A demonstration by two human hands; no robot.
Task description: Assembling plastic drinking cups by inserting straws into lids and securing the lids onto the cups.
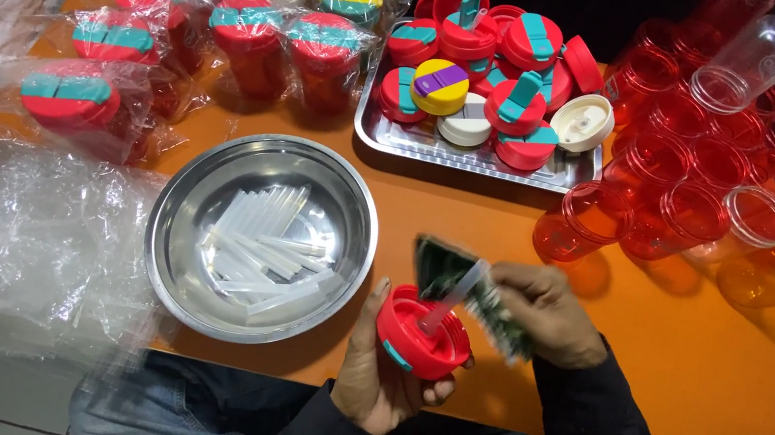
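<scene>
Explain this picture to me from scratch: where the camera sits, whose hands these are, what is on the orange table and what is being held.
There is no machine here, and only one picture. The camera is worn on a person's head and looks down at their own two bare hands. The left hand holds a red lid underside up. The right hand holds a blurred greenish flat thing and a clear straw that points into the lid.

On the orange table sit a round steel bowl with clear straws, a steel tray heaped with lids, red see-through cups lying at the right, and wrapped finished cups at the back left. Loose clear plastic wrap lies at the left.
</scene>
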